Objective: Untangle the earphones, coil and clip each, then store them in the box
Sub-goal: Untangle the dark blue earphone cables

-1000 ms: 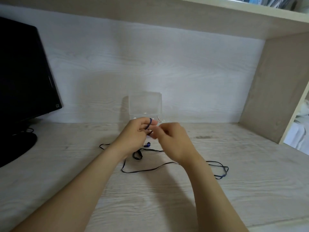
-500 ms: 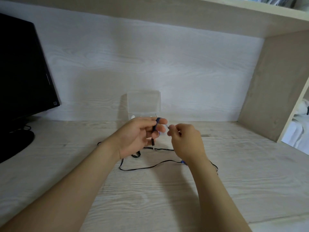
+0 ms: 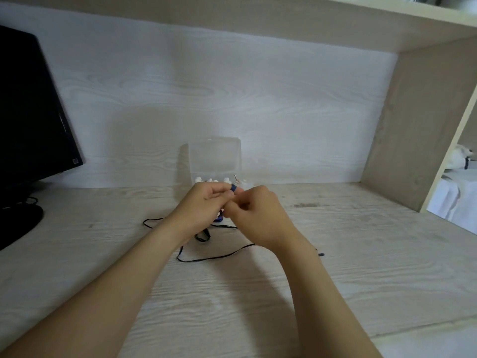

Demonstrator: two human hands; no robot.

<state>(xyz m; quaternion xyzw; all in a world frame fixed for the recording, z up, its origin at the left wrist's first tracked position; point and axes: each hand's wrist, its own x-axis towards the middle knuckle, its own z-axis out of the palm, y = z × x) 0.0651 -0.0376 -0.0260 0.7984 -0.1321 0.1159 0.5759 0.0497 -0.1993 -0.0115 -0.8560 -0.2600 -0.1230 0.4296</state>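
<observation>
A black-and-blue earphone cable (image 3: pixel 214 257) trails in loose loops over the desk below my hands. My left hand (image 3: pixel 206 205) holds turns of that cable wound around its fingers, with a blue strand showing at the fingertip. Touching it from the right, my right hand (image 3: pixel 255 215) pinches the cable between curled fingers. Behind both hands stands the clear plastic box (image 3: pixel 214 157), lid raised against the back wall, with white earphone parts inside. A small blue piece (image 3: pixel 320 254) of the cable shows beside my right wrist.
A black monitor (image 3: pixel 31 112) on its stand fills the left side, with its cord behind. A wooden shelf side panel (image 3: pixel 413 125) closes the desk at the right, and a shelf runs overhead. The desk front is pale wood.
My right hand has come back left to meet my left hand, after drawing the cable out to the right. Less loose cable lies at the right of the desk.
</observation>
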